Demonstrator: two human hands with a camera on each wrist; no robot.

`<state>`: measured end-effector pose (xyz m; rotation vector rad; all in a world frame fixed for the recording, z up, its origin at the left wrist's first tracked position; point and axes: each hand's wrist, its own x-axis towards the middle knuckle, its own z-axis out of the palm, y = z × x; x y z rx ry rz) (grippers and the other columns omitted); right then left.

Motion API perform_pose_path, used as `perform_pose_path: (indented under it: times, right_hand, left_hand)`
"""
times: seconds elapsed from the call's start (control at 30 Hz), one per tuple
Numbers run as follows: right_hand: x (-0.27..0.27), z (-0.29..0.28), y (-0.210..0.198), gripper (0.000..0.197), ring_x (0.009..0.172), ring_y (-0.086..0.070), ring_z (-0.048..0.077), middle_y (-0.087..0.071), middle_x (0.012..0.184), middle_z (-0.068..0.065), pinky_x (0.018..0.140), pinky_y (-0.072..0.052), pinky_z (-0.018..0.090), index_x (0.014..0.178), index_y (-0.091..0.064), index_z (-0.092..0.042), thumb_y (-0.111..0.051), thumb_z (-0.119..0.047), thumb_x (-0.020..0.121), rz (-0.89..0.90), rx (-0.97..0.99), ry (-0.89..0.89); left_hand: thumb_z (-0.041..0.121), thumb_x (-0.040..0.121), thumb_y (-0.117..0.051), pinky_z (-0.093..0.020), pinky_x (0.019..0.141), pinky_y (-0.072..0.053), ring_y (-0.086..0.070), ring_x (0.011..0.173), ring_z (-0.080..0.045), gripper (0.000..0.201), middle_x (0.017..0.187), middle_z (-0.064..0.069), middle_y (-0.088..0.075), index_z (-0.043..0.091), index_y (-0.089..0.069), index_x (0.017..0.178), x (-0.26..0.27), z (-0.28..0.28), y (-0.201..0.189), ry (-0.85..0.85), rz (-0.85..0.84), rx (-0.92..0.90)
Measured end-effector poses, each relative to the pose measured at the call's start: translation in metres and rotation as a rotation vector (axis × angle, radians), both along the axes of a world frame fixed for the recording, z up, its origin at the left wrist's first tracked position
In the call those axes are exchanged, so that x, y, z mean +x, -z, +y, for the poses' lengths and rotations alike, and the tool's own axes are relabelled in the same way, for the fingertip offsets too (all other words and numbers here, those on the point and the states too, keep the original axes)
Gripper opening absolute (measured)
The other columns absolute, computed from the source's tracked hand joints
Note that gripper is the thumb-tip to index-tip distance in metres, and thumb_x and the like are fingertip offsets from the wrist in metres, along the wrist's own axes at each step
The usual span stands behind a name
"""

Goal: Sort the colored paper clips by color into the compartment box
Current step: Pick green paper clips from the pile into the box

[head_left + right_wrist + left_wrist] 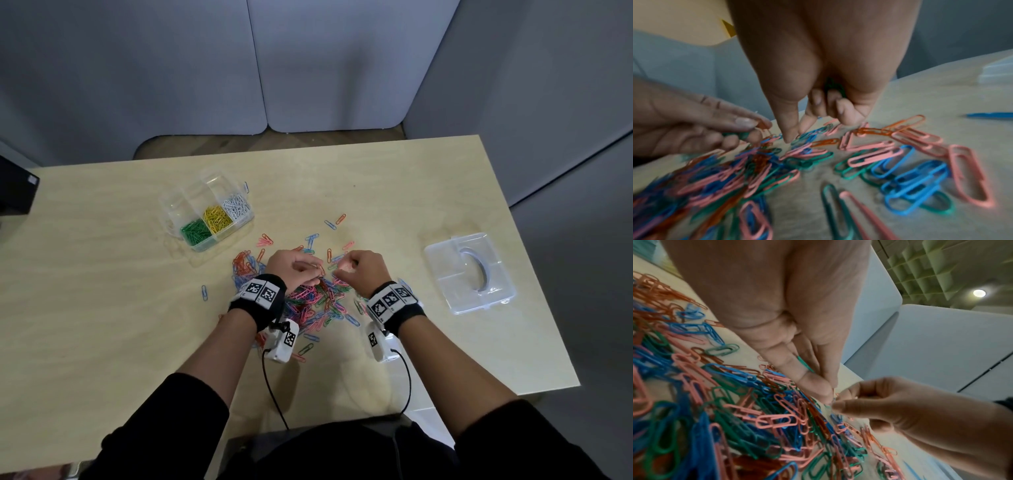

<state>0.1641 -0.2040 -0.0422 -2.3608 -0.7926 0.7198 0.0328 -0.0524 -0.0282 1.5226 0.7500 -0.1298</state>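
A loose pile of blue, pink, orange and green paper clips (318, 305) lies mid-table. Both hands hover over its far side. My left hand (315, 274) pinches a green paper clip (805, 363) between thumb and fingers. My right hand (342, 271) keeps green clips (833, 86) tucked under its curled fingers, while its thumb and forefinger (791, 135) touch the pile. The clear compartment box (178, 202) stands at the back left, with green clips (195, 231), yellow clips (216, 218) and white clips (235, 205) in separate front cells. Its rear cells look bare.
The box's clear lid (469, 274) lies at the right of the table. Stray clips (204, 292) are scattered around the pile, one blue clip (245, 186) behind the box. A dark object (15, 188) sits at the table's left edge. Grey partition panels stand behind.
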Motion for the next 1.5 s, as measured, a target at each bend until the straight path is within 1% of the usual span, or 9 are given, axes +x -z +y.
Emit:
perform_pose_path:
  times: [0.17,0.47,0.63,0.7,0.8,0.97,1.13,1.33,1.5]
  right_hand:
    - [-0.005,0.02,0.001,0.009,0.085,-0.065,0.02,-0.071,0.093,0.001,0.079,-0.053,0.034,0.092,-0.075,-0.02,-0.069,-0.023,0.085,-0.149,-0.067,-0.138]
    - [0.008,0.01,0.004,0.018,0.08,-0.062,0.025,-0.067,0.087,0.01,0.076,-0.05,0.035,0.082,-0.07,-0.005,-0.06,-0.017,0.091,-0.018,-0.009,-0.152]
    - [0.019,-0.022,-0.008,0.022,0.081,-0.064,0.015,-0.069,0.092,0.007,0.076,-0.052,0.027,0.097,-0.069,-0.003,-0.054,-0.018,0.1,0.715,0.315,0.288]
    - [0.017,-0.033,-0.013,0.014,0.079,-0.064,0.016,-0.065,0.09,0.008,0.074,-0.054,0.025,0.098,-0.063,-0.002,-0.051,-0.009,0.1,1.088,0.454,0.383]
    - [0.014,-0.042,-0.017,0.017,0.072,-0.058,0.017,-0.06,0.084,0.007,0.073,-0.048,0.029,0.11,-0.063,-0.003,-0.055,-0.003,0.096,1.197,0.503,0.43]
    - [0.005,-0.046,-0.005,0.022,0.066,-0.058,0.019,-0.068,0.084,0.011,0.061,-0.049,0.026,0.096,-0.074,-0.012,-0.076,-0.031,0.085,0.633,0.166,0.151]
    - [-0.009,-0.034,0.0,0.015,0.053,-0.051,0.003,-0.057,0.06,-0.01,0.058,-0.04,0.019,0.086,-0.074,-0.022,-0.077,-0.037,0.082,0.024,-0.076,-0.09]
    - [-0.016,-0.03,0.004,0.02,0.085,-0.066,0.024,-0.071,0.091,0.005,0.078,-0.054,0.036,0.091,-0.071,-0.016,-0.063,-0.035,0.092,-0.136,-0.259,-0.267]
    - [-0.009,-0.041,0.001,0.017,0.083,-0.061,0.02,-0.067,0.092,0.006,0.071,-0.04,0.026,0.09,-0.067,-0.009,-0.062,-0.024,0.095,-0.052,-0.133,-0.25]
  left_hand:
    - [0.009,0.083,-0.076,-0.037,0.072,-0.06,-0.072,0.069,-0.026,0.012,0.077,-0.011,-0.075,0.007,-0.076,0.095,-0.003,-0.002,-0.006,-0.061,0.019,0.055]
    - [0.01,0.098,-0.04,-0.016,0.041,-0.034,-0.044,0.042,-0.008,0.034,0.08,0.009,-0.066,0.019,-0.073,0.097,0.007,0.003,-0.004,0.06,0.139,0.48]
    - [0.026,0.092,-0.06,-0.033,0.084,-0.052,-0.062,0.091,-0.016,0.014,0.106,0.005,-0.066,0.028,-0.07,0.102,0.019,0.003,-0.004,0.457,0.143,0.787]
    - [0.032,0.092,-0.063,-0.03,0.085,-0.049,-0.059,0.099,-0.016,0.013,0.107,0.006,-0.064,0.028,-0.07,0.101,0.023,0.001,-0.002,0.536,0.157,0.861]
    - [0.031,0.092,-0.064,-0.021,0.074,-0.044,-0.062,0.093,-0.013,0.01,0.101,0.008,-0.067,0.026,-0.072,0.092,0.028,0.0,0.002,0.504,0.119,0.903]
    - [0.029,0.091,-0.065,-0.023,0.066,-0.042,-0.057,0.074,-0.011,0.01,0.086,0.006,-0.067,0.022,-0.072,0.087,0.025,-0.002,0.006,0.407,0.134,0.763]
    - [0.028,0.082,-0.076,-0.014,0.054,-0.038,-0.049,0.058,-0.009,0.012,0.064,0.002,-0.059,0.017,-0.074,0.078,0.013,0.001,0.008,0.1,0.02,0.542]
    - [0.018,0.084,-0.073,-0.024,0.06,-0.043,-0.048,0.057,-0.004,0.002,0.063,0.015,-0.053,0.019,-0.074,0.083,0.011,0.01,0.007,0.028,0.008,0.651]
    - [0.03,0.085,-0.071,-0.027,0.072,-0.051,-0.061,0.082,-0.014,0.008,0.093,0.006,-0.068,0.025,-0.078,0.084,0.016,0.002,-0.002,0.346,0.104,0.845]
